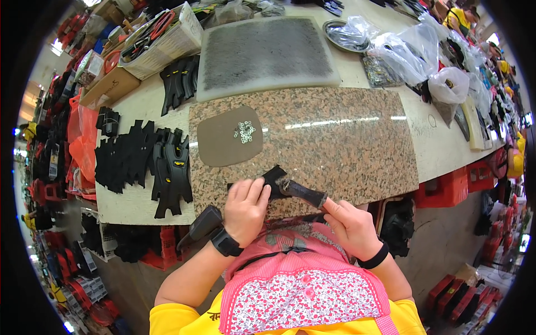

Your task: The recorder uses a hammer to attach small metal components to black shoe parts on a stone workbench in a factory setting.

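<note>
My left hand (pixel 245 215) lies at the near edge of the stone slab (pixel 346 151), with the fingers (pixel 254 190) close together and resting on a black piece (pixel 274 173). The thumb is hidden from me, so I cannot tell if these fingers pinch the piece or only press on it. The black piece is flat on the slab, and its far end comes out beyond my fingertips.

My right hand (pixel 353 224) is closed around the handle of a hammer (pixel 304 192), and the hammer's head is at the black piece, just beside my left fingers; whether it touches, I cannot tell.

Further on the slab there is a brown mat (pixel 220 142), and on it a small heap of metal rings (pixel 244 132). The slab sits on the pale worktop (pixel 441 151). To the left of the slab, many black straps (pixel 170 167) lie in overlapping rows. Behind the slab is a greyish block (pixel 268 56), between a white basket (pixel 162 58) and a metal bowl (pixel 334 37).
</note>
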Demonstrator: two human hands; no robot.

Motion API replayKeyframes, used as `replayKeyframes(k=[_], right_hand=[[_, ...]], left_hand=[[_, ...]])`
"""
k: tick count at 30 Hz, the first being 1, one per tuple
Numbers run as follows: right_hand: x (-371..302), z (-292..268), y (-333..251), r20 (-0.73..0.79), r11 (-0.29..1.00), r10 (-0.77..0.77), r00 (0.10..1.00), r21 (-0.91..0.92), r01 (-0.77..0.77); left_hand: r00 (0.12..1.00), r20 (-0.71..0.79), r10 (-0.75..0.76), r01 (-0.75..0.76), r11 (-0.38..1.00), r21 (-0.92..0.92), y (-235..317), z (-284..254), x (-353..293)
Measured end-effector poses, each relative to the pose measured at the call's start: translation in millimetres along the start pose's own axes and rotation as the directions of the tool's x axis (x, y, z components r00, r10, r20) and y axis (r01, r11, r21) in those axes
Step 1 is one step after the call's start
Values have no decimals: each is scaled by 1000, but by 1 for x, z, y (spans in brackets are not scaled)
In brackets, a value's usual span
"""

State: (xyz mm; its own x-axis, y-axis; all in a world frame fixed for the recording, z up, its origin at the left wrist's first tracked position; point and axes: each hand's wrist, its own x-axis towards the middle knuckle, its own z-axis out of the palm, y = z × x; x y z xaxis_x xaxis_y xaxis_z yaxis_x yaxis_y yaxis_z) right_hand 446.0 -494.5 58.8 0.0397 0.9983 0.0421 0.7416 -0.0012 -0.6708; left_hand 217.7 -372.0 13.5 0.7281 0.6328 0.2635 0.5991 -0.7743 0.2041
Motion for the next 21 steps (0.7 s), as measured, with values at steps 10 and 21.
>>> replayKeyframes(k=[10,21], right_hand=[[7,-12,-17,-63,984,-177,982,-13,176],[26,-4,-31,12,975,-103,995,-199,103]], left_hand=[[975,-157,-157,80,908,-411,-23,16,-17],[976,-141,-168,86,885,-458,-24,16,-15]])
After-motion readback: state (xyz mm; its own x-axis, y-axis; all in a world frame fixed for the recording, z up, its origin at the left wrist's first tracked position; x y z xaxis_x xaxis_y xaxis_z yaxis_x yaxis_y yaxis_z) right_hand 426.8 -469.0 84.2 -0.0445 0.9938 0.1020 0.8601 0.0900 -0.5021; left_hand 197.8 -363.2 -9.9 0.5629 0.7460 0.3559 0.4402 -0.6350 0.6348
